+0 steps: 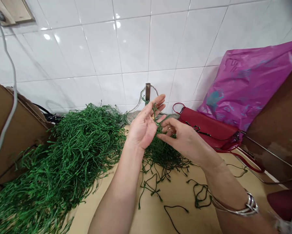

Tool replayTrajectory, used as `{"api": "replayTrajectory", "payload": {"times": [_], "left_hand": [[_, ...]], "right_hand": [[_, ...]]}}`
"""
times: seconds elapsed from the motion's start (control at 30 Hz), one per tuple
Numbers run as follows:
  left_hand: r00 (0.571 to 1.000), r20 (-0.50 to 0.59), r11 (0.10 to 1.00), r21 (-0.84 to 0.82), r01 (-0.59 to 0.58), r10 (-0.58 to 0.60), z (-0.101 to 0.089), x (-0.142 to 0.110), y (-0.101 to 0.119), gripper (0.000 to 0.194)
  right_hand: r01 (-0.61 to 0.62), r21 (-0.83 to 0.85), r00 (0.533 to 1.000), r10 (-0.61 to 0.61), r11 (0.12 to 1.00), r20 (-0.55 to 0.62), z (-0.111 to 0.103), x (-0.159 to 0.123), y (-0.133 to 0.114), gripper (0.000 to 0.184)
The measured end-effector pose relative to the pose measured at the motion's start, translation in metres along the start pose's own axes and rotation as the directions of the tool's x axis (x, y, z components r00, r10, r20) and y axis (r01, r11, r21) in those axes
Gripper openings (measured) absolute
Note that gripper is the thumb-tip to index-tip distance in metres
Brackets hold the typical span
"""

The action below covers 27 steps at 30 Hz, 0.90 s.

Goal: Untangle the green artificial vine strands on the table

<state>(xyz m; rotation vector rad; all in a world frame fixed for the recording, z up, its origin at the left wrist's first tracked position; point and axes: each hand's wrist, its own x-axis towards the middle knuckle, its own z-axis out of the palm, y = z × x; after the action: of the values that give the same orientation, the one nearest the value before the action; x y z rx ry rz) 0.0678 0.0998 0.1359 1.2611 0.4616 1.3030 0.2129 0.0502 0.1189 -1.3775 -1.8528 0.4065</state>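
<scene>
My left hand (146,123) is raised palm-up in the middle of the view, fingers stretched, with a thin green cord (155,117) looped over them. My right hand (182,138) meets it from the right, thumb and fingers pinching that same cord near the left fingertips. The cord runs up to a small metal hook (148,91) on the tiled wall. Under both hands hangs a bunch of knotted green cords (162,156). A large heap of loose green cords (63,162) lies to the left on the tan table (165,208).
A red purse (206,126) with a strap lies at the right against the wall, beside a magenta plastic bag (248,81). Cardboard (11,130) stands at the left, a grey cable (10,97) hanging before it. Loose cord pieces (199,195) lie on the table. A brown board (279,130) leans at right.
</scene>
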Motion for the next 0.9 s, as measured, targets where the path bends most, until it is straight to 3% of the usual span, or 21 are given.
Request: {"api": "replayTrajectory", "payload": {"times": [0.17, 0.37, 0.5, 0.57, 0.63, 0.73, 0.83, 0.9], "left_hand": [[0.995, -0.096, 0.979, -0.201, 0.009, -0.029, 0.003, -0.001, 0.014, 0.045], [0.987, -0.152, 0.95, -0.311, -0.003, -0.046, -0.008, -0.002, 0.013, 0.042], [0.99, -0.139, 0.98, -0.2, 0.01, -0.038, -0.013, -0.003, 0.009, 0.046], [0.989, -0.147, 0.999, -0.035, 0.019, -0.024, -0.01, -0.004, 0.008, 0.043], [0.986, -0.165, 0.977, 0.212, 0.021, 0.014, -0.005, -0.007, 0.007, 0.041], [0.986, -0.158, 0.879, 0.476, 0.021, 0.062, 0.003, -0.01, 0.002, 0.041], [0.994, -0.107, 0.922, 0.386, 0.012, 0.032, 0.004, -0.008, -0.007, 0.032], [0.996, -0.089, 0.96, 0.281, 0.016, 0.009, 0.001, -0.005, -0.012, 0.025]], "right_hand": [[0.01, 0.123, 0.984, -0.032, 0.992, 0.176, 0.006, 0.006, 0.006, 0.025], [-0.096, 0.314, 0.987, 0.05, 0.945, 0.15, -0.011, 0.008, -0.003, 0.027], [-0.09, 0.343, 0.995, 0.067, 0.935, 0.078, -0.023, 0.007, -0.006, 0.032], [-0.054, 0.246, 0.994, 0.076, 0.968, -0.08, -0.022, 0.006, -0.006, 0.03], [-0.015, 0.042, 0.964, 0.025, 0.999, -0.265, -0.017, 0.005, -0.005, 0.028], [0.056, -0.353, 0.896, -0.203, 0.934, -0.395, -0.002, 0.004, -0.005, 0.024], [0.113, -0.584, 0.855, -0.378, 0.804, -0.355, 0.014, 0.005, -0.005, 0.019], [0.13, -0.573, 0.858, -0.382, 0.809, -0.344, 0.019, 0.005, -0.006, 0.021]]}}
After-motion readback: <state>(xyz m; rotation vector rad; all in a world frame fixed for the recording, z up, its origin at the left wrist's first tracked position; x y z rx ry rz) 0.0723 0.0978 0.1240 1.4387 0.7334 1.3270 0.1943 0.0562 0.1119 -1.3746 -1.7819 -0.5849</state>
